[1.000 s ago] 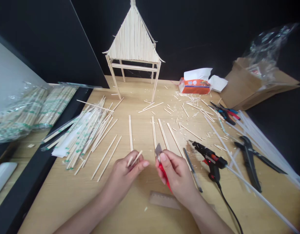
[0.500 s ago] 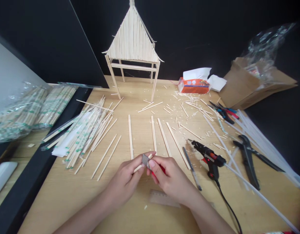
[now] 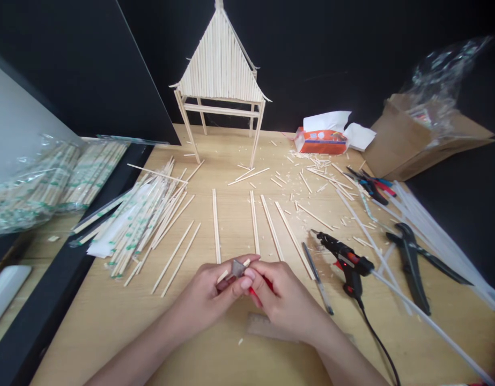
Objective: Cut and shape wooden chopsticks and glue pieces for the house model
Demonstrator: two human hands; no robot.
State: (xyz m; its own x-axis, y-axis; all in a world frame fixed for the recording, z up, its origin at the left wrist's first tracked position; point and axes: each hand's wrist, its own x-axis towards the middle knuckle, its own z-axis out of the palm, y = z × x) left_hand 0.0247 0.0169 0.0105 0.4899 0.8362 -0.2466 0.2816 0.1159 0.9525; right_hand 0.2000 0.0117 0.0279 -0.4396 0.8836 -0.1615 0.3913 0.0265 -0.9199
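I see my left hand (image 3: 209, 292) pinching a short stick piece (image 3: 233, 270) between thumb and fingers, low over the near middle of the wooden table (image 3: 110, 321). My right hand (image 3: 281, 297) is closed around a red-handled craft knife (image 3: 241, 271), its grey blade laid against the stick where the two hands meet. A clear ruler (image 3: 267, 327) lies on the table just under my right wrist.

Ahead of my hands, four long sticks (image 3: 255, 222) lie spread in a fan, with offcuts (image 3: 311, 171) scattered beyond them. A loose pile of wrapped chopsticks (image 3: 145, 220) sits to the left, and bagged packs (image 3: 42, 179) rest further left on the dark ledge. At the far edge stands a stick-built model house (image 3: 220, 75) with a steep roof, against a black backdrop. To the right lie a black glue gun (image 3: 346, 260), black pliers (image 3: 412, 262), small cutters (image 3: 371, 187), glue sticks (image 3: 432, 236), a tissue pack (image 3: 323, 139) and a cardboard box (image 3: 416, 142).
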